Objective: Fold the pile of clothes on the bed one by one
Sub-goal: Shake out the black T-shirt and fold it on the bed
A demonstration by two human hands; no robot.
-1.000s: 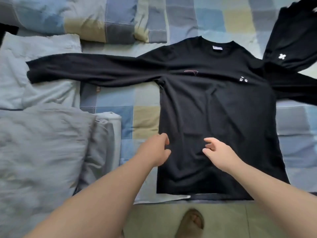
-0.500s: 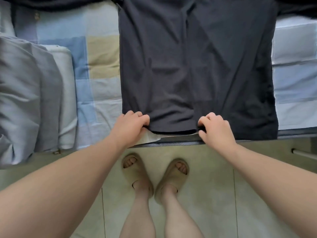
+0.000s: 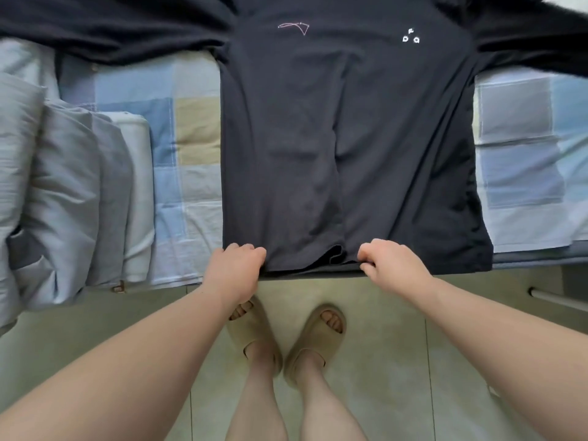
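Note:
A black long-sleeved shirt [image 3: 343,128] lies flat, face up, on the patchwork bed cover [image 3: 191,148], its sleeves spread out to both sides at the top. Its bottom hem reaches the bed's near edge. My left hand [image 3: 237,272] grips the hem near the shirt's left corner with curled fingers. My right hand [image 3: 389,265] pinches the hem right of the middle. Between the hands the hem is slightly lifted and buckled.
Grey and pale blue bedding [image 3: 73,192] is bunched at the left of the bed. A white rail [image 3: 556,297] shows at the right below the bed edge. My feet in tan slippers [image 3: 286,338] stand on the tiled floor.
One second ago both hands hovered over the lower shirt; then they took hold of the hem at the bed edge. Since then the view has tilted up and the hem has buckled slightly.

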